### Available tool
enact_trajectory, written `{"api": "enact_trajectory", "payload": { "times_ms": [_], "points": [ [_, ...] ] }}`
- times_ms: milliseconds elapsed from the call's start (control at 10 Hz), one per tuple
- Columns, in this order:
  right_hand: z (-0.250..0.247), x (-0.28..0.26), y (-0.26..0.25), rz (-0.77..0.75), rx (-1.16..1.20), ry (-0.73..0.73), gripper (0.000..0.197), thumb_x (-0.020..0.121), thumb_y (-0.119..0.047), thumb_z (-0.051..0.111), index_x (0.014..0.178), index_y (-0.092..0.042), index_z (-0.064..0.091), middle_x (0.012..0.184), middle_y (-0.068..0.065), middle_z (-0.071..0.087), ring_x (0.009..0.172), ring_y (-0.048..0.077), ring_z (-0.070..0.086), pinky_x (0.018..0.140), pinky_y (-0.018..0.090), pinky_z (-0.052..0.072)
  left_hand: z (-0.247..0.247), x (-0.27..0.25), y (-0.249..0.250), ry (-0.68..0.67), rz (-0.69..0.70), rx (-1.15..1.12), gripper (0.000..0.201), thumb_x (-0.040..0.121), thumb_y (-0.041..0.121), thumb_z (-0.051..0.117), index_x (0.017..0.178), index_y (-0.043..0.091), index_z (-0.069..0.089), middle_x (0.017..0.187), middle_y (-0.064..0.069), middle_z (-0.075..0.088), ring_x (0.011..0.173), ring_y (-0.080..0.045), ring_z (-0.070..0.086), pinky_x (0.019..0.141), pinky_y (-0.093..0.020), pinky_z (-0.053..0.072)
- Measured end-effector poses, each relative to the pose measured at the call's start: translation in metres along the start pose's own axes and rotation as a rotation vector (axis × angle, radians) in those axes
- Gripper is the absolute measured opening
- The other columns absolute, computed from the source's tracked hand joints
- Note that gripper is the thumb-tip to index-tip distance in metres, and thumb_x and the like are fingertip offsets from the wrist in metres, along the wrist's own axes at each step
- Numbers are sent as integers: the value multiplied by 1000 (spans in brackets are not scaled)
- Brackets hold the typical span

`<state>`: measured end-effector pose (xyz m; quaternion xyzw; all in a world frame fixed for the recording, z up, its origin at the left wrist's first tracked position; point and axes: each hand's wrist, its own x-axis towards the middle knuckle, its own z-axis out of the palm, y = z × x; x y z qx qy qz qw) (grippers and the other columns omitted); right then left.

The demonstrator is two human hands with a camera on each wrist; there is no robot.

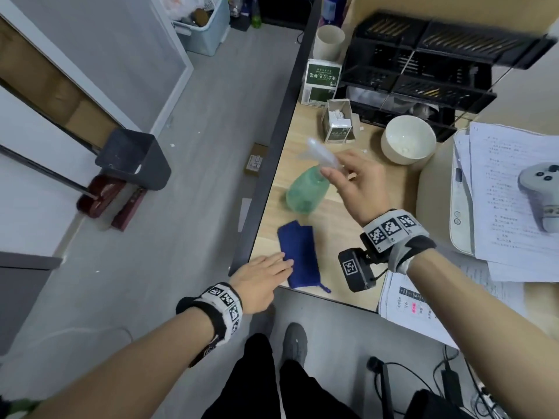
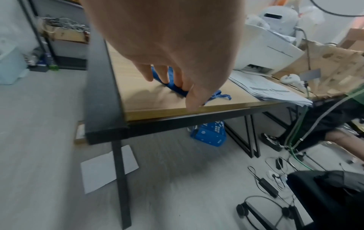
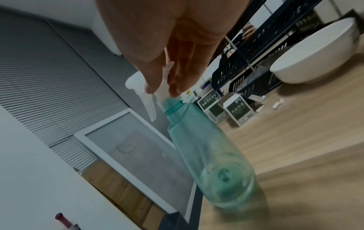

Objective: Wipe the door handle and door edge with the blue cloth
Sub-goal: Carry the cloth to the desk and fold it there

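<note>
The folded blue cloth (image 1: 301, 255) lies at the near left corner of the wooden table (image 1: 332, 231). My left hand (image 1: 284, 263) reaches over the corner, and its straight fingers touch the cloth's left edge. In the left wrist view the fingertips (image 2: 164, 77) press down on the cloth (image 2: 173, 87) and the thumb hangs by the table edge. My right hand (image 1: 335, 170) hovers at the white spray head of a green spray bottle (image 1: 305, 192), which stands on the table. Its thumb and straight fingers lie on either side of the bottle's neck (image 3: 161, 95). No door handle is in view.
A white-framed frosted panel (image 1: 169, 55) stands far left, with a grey bin (image 1: 136, 158) on the floor. On the table are a white bowl (image 1: 408, 140), small boxes (image 1: 335, 122), a black rack (image 1: 423, 71) and a printer under papers (image 1: 514, 192).
</note>
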<state>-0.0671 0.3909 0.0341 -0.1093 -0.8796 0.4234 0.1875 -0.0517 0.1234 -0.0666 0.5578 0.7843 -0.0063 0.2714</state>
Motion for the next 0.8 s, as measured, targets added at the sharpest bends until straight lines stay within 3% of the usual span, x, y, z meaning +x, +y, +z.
{"api": "enact_trajectory", "payload": {
  "times_ms": [100,200,300,400,500,600,700,800],
  "points": [
    [-13,-5,2,22,-20,28,23,92,-29,68,90,-7,72,83,4,58,72,20,51,63,42,48,-6,-15,-21,68,-91,-106,59,92,13,46,150,9,39,162,-2,29,154,-20,15,124,-37,20],
    [-16,-22,8,52,-52,26,19,91,-28,68,97,-11,74,86,1,59,72,18,53,66,44,51,-15,-14,-33,95,-173,-160,55,97,17,42,151,9,35,160,-2,31,153,-17,18,118,-34,32],
    [-16,-39,13,106,-61,24,25,92,-34,65,100,-12,75,92,-2,62,73,20,59,69,45,54,-22,-2,-33,85,-174,-124,62,99,23,39,158,19,20,157,-3,26,151,-19,18,110,-31,41],
    [-12,-56,15,126,-73,33,22,91,-32,68,97,-13,75,90,0,63,71,19,60,66,44,55,-25,14,-29,74,-177,-67,57,102,26,38,157,18,25,162,-11,18,154,-26,8,120,-35,27],
    [-7,-69,9,88,-98,46,11,89,-23,74,95,-14,76,89,-2,62,68,14,58,61,38,54,-24,25,-29,71,-195,-38,59,102,30,37,157,17,23,164,-11,12,154,-27,3,123,-37,20],
    [-4,-74,7,75,-105,46,14,86,-28,76,96,-18,76,92,-7,63,71,12,58,62,37,53,-21,29,-33,40,-200,21,60,102,34,33,158,20,17,166,-9,8,154,-26,0,123,-38,15],
    [-3,-76,2,99,-124,68,32,85,-45,72,107,-21,75,100,-8,64,87,16,59,68,38,53,-26,22,-31,49,-186,38,60,101,33,34,158,20,19,166,-8,10,154,-25,4,123,-38,15],
    [-6,-75,-7,40,-90,208,41,91,-38,66,126,-17,68,120,-2,61,109,14,52,94,19,42,-32,13,-26,170,-181,-52,57,97,21,42,153,15,32,162,-10,23,152,-25,18,121,-38,23]
  ]
}}
